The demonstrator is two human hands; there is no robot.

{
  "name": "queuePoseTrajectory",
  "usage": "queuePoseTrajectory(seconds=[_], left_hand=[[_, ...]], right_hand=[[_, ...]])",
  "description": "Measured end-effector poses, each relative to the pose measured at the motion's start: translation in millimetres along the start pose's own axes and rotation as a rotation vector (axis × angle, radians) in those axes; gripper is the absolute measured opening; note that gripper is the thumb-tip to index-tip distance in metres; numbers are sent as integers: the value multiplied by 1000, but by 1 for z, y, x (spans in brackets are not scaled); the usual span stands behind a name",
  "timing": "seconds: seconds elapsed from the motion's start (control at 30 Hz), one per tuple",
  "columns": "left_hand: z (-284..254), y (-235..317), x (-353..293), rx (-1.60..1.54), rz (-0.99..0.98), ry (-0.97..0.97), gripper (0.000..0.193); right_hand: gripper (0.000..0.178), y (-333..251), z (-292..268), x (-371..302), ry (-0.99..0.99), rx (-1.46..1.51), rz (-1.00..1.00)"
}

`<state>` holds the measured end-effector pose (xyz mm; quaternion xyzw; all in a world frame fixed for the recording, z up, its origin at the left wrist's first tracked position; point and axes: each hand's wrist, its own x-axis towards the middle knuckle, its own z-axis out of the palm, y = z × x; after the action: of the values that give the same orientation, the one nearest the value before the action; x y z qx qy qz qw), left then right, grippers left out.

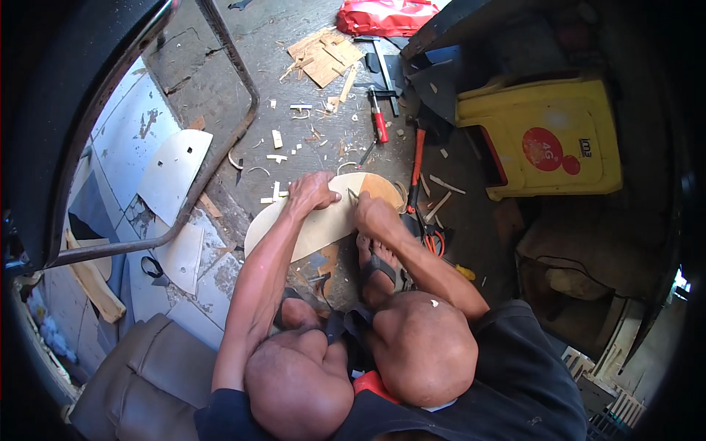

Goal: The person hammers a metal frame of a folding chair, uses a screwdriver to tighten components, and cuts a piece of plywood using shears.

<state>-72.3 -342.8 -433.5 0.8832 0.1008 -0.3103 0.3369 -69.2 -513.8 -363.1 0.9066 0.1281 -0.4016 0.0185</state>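
A pale, flat board with rounded ends (pixel 312 229) lies across the space in front of my feet, and its right end carries a brown patch (pixel 381 187). My left hand (pixel 312 192) grips its far edge, thumb on top and fingers curled. My right hand (pixel 375 214) is closed over the board near the brown patch. From its fingers a thin pointed tool (pixel 353 194) sticks out toward the left; most of it is hidden, so its kind is unclear.
Wood scraps (pixel 323 59) and offcuts litter the floor. A red-handled clamp (pixel 379 121), a hammer with an orange handle (pixel 418 158) and orange-handled scissors (pixel 435 241) lie beyond and right. A yellow plastic stool (pixel 548 136) stands right; a metal frame (pixel 246 121) rises left.
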Motion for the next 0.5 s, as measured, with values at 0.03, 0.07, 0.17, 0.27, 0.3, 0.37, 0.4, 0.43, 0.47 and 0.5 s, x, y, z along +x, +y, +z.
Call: queuePoseTrajectory(seconds=[0.03,0.07,0.17,0.27,0.3,0.37,0.4,0.43,0.47,0.5], left_hand=[[7,3,-3,16,-2,-33,53],[8,4,-8,18,-16,-56,54],[9,10,-8,19,-11,-76,54],[9,3,-2,28,-5,-30,53],[9,4,0,30,-6,-25,54],[11,3,-1,40,-11,-33,56],[6,12,-3,43,-29,-43,51],[3,11,0,46,-31,-75,53],[2,10,4,51,-25,-107,54],[2,7,7,62,-27,-142,56]], right_hand=[[34,-3,-18,-2,-85,-63,-29],[36,-8,-33,4,-160,-122,-66],[34,-8,-52,61,-367,-398,-184],[34,-56,-85,65,-498,-567,-58],[33,-60,-85,67,-486,-604,-80],[32,-34,-55,61,-348,-485,-141],[32,-15,-40,52,-272,-433,-167],[28,-1,-24,28,-125,-277,-198],[26,10,0,10,87,-52,-81],[27,10,12,-1,132,-36,-16]])
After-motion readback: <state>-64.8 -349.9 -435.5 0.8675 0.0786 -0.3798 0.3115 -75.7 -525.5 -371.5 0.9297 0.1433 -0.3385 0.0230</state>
